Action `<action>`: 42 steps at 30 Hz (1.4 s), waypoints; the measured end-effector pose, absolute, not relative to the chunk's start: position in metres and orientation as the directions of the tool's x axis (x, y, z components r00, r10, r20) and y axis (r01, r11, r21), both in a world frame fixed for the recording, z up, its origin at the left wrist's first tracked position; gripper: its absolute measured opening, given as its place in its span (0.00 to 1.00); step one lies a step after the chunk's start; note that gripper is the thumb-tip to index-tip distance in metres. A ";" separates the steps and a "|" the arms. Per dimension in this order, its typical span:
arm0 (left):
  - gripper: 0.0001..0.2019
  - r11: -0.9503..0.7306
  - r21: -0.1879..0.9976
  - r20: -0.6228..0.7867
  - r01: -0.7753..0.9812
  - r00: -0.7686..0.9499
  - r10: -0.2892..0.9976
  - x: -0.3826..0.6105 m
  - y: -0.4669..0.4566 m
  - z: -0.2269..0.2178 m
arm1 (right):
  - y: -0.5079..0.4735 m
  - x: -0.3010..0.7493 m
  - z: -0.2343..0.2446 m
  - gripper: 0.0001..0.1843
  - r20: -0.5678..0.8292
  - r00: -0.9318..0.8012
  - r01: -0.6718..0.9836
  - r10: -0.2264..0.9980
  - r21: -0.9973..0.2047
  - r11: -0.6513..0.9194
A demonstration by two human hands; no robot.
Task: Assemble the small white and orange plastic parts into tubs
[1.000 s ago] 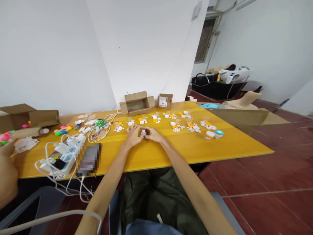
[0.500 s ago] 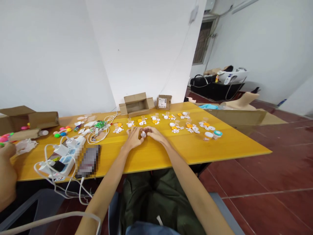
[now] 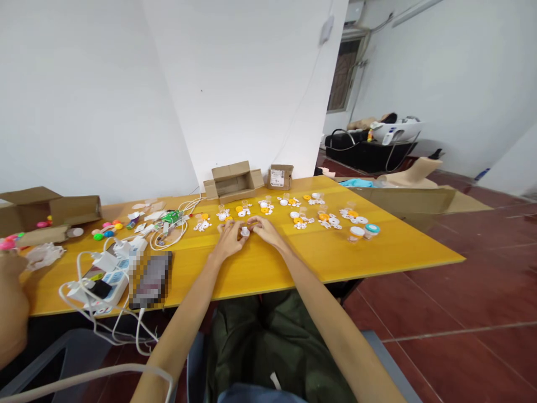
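Observation:
Between my hands, low over the yellow table (image 3: 260,268), is a small clear plastic cup with something white in it (image 3: 245,231). My left hand (image 3: 229,239) is closed around its left side, thumb at the near side. My right hand (image 3: 264,230) has its fingers curled together at the cup's right edge; whatever they pinch is too small to make out. Just beyond my hands lie groups of small white and orange plastic discs (image 3: 265,208) with clear cups. To the right stand a jar with a white lid (image 3: 357,232) and one with a teal lid (image 3: 371,230).
An open cardboard box (image 3: 233,182) and a smaller one (image 3: 281,177) stand at the back. On the left are a power strip (image 3: 121,274) with cables, a blurred phone (image 3: 151,280) and colourful balls (image 3: 108,229). Another person's hand (image 3: 12,291) is at the far left.
The white piece in the cup shows more plainly, and my right fingers have drawn closer together. The other person's hand has shifted slightly at the far left.

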State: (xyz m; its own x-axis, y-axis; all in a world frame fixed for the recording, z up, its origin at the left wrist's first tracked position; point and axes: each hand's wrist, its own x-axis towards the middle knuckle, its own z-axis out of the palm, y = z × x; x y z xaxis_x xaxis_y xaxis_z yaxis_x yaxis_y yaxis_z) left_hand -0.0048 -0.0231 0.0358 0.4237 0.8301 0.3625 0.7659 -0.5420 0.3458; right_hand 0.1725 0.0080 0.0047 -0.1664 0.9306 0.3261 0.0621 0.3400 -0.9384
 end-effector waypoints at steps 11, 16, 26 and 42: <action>0.19 -0.534 0.366 0.379 0.762 0.402 0.834 -0.006 -0.021 0.034 | 0.005 0.172 0.007 0.18 0.349 -0.165 0.074 0.923 -0.928 0.364; 0.20 -0.509 0.376 0.365 0.774 0.382 0.849 -0.005 -0.022 0.037 | 0.004 0.173 0.007 0.19 0.355 -0.158 0.080 0.921 -0.925 0.371; 0.22 -0.507 0.389 0.365 0.769 0.377 0.851 -0.006 -0.022 0.035 | 0.002 0.171 0.008 0.18 0.348 -0.156 0.079 0.924 -0.929 0.363; 0.18 -0.477 0.415 0.379 0.775 0.329 0.865 -0.003 -0.024 0.040 | 0.001 0.172 0.010 0.20 0.329 -0.183 0.061 0.926 -0.937 0.345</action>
